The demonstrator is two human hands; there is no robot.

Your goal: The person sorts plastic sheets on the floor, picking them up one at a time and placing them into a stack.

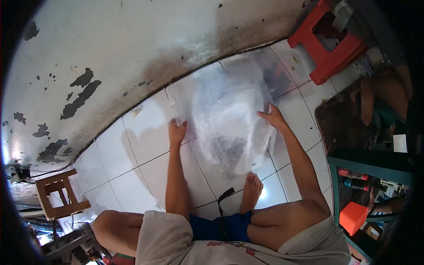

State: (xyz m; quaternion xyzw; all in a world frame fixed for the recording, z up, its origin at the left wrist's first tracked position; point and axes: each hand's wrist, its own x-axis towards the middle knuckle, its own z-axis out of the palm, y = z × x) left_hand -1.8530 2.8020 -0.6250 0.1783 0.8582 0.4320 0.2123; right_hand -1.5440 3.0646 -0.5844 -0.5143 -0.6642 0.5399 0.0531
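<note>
Head view: a clear plastic sheet (232, 121), wrinkled and partly blurred, spreads from the middle of the scene toward 12 o'clock, above a floor (143, 181) of white tiles; tile joints show through it in places. The left hand (178, 130), at 9 o'clock, is closed on the sheet's near-left edge, knuckles bunched. The right hand (275, 117), between 2 and 3 o'clock, grips the opposite edge, its thumb pointing inward over the plastic. How many layers the sheet has cannot be told. Both forearms reach up from the lower side, well apart.

At 5 o'clock, the person's bare foot (251, 192) rests on the tiles near the sheet's lower end. A black strap (226, 194) sticks up at 6 o'clock, in front of blue shorts (236, 227).

From 9 round to 12 o'clock runs a pale wall (132, 39) with dark patches of peeled paint, a black cable (161, 89) along its foot. A red plastic stool (311, 51) stands at 2 o'clock, a brown wooden stool (44, 194) at 8. Toward 3 o'clock another person's bare leg (391, 90) shows near a dark brown mat (342, 121); just below is a green shelf unit (371, 158), with an orange box (352, 218) at 4 o'clock.
</note>
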